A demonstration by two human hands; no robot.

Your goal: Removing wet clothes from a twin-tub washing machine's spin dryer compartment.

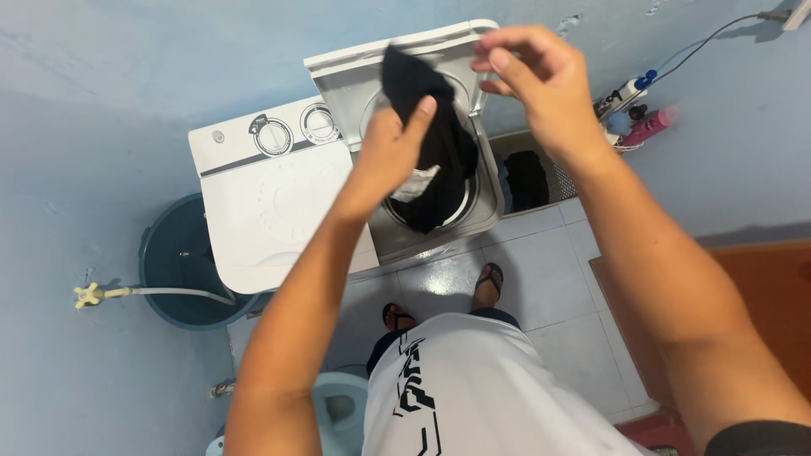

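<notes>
My left hand (393, 148) grips a black garment (431, 135) that hangs down over the open spin tub (439, 207) of a white twin-tub washing machine (270, 203). A bit of white cloth shows beneath the garment. My right hand (536, 72) is raised beside the garment's top edge, fingers bent and apart, holding nothing that I can see. The tub's lid (355, 76) stands open behind the garment.
A dark teal bucket (169, 262) with a white hose and tap (89, 295) stands left of the machine. A laundry basket (557, 173) with dark clothes sits on its right, bottles (638, 114) behind it. A brown door (760, 287) is at the right, a pale basin (338, 409) by my feet.
</notes>
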